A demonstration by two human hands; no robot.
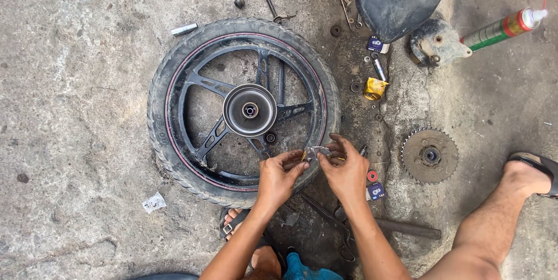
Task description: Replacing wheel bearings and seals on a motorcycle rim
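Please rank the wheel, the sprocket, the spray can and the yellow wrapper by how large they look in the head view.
1. Wheel
2. Sprocket and spray can: too close to rank; the can is longer but thin.
3. Yellow wrapper

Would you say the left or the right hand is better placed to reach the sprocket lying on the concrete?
Right, probably. The right hand is nearer the sprocket; the left hand sits over the tyre, farther off. Both pinch a small metal part.

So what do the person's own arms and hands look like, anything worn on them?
Both arms are bare to above the elbow: no sleeves, gloves, watch or rings visible. The left hand and right hand look smudged with dark grime on the fingers and knuckles.
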